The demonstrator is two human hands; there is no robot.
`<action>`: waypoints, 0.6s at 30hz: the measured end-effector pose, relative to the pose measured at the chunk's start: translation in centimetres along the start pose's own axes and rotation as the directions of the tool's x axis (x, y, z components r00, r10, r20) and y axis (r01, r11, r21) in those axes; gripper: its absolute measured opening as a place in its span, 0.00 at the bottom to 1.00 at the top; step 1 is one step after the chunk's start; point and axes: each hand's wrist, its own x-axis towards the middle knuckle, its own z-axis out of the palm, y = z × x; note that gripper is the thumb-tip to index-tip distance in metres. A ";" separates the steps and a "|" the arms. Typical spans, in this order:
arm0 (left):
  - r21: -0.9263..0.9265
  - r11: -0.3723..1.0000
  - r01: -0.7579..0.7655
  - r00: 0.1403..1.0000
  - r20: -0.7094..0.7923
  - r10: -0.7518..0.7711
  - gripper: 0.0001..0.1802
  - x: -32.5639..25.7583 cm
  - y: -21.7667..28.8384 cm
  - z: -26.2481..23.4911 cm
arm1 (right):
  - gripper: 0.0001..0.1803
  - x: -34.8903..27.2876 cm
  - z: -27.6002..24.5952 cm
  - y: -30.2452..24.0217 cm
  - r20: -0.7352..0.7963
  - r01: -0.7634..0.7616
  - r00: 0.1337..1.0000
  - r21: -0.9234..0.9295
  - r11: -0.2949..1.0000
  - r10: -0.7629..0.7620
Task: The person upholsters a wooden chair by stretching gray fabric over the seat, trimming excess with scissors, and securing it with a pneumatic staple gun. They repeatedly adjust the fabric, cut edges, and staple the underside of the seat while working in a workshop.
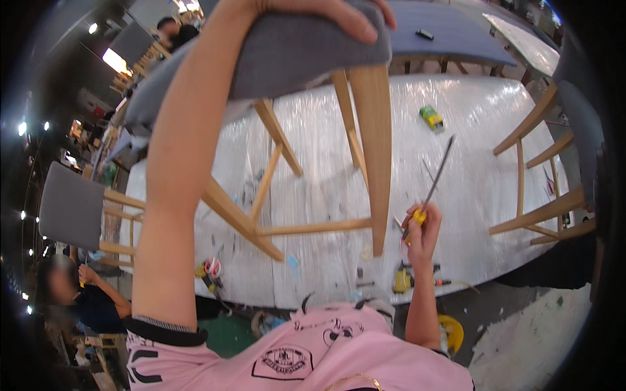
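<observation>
In front of me a chair (306, 52) with grey upholstery and pale wooden legs stands on a plastic-wrapped table (450, 195). My left arm reaches up across it, and my left hand (345, 16) grips the corner of the grey padding, thumb on the near side; part of the hand is cut off by the upper edge. Right of the chair's nearest leg (373, 150), my right hand (425, 231) is closed around the yellow handle of a screwdriver (439, 167). Its long metal shaft points up and away, with the tip apart from the chair.
A green-and-yellow box (431, 118) lies on the table. Yellow power tools (404, 280) (210, 281) rest along its near edge. Other grey chairs stand left (72, 205) and right (548, 208). A person (91, 293) works at lower left. Behind is a blue-grey table (450, 26).
</observation>
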 end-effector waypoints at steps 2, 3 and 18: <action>0.010 1.000 0.000 0.999 -0.035 0.001 0.33 -0.1 0.1 0.3 | 0.11 2.0 -1.1 -2.9 0.031 -0.060 0.998 -0.108 0.992 0.063; 0.039 0.997 -0.074 0.996 -0.051 0.075 0.31 0.2 -0.2 0.4 | 0.11 3.1 -2.4 -3.5 0.082 -0.015 0.996 -0.193 0.981 0.032; 0.095 0.988 -0.124 0.991 -0.042 0.129 0.30 -0.8 1.4 1.4 | 0.20 16.1 -2.1 -12.3 0.325 0.366 0.930 -0.813 0.453 -0.169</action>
